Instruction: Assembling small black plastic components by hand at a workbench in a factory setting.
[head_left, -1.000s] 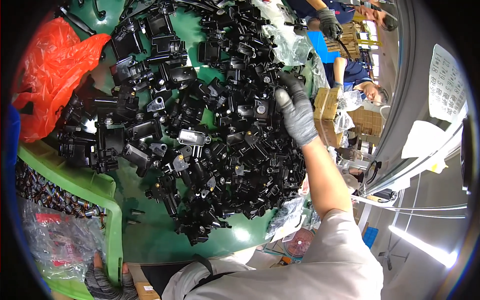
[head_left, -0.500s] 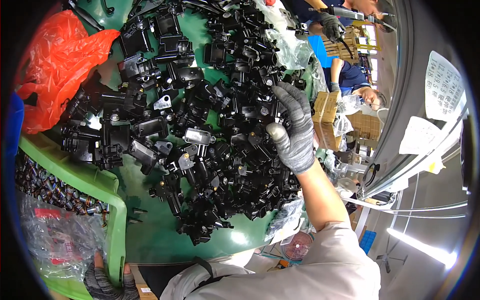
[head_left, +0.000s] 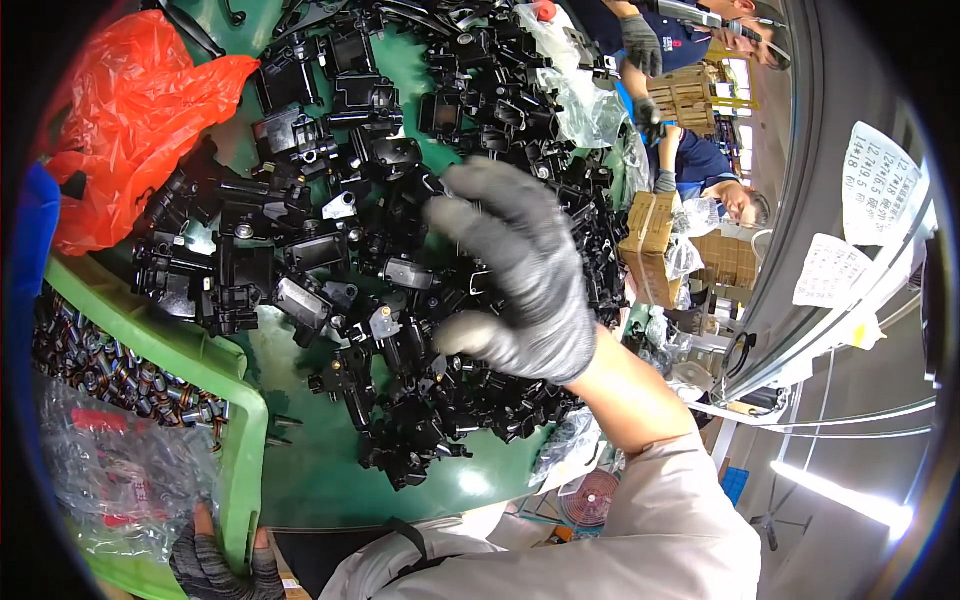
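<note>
My right hand (head_left: 525,275), in a grey knit glove, hovers over a heap of black metal brackets (head_left: 325,250) with cylinder-shaped parts. Its fingers are spread and slightly blurred, with nothing visible in them. The hand hides part of the heap. At the lower left, my left hand (head_left: 222,568), gloved with bare fingertips, grips the rim of a green plastic bin (head_left: 245,425). Inside the bin are many small metal bolts (head_left: 130,370) and a clear plastic bag (head_left: 120,465) with red marks. Two loose bolts (head_left: 285,425) lie on the green table beside the bin.
A crumpled red plastic bag (head_left: 140,120) lies at the far left, above a blue edge (head_left: 35,225). Clear plastic bags (head_left: 585,105) line the heap's right side. Two people (head_left: 705,165) work beyond, near cardboard boxes (head_left: 650,240). The green tabletop (head_left: 400,505) ends close to my body.
My right hand has swept left from the heap's right side to over its middle, fingers spread. My left hand stays at the bin's rim. A co-worker's gloved hands have moved.
</note>
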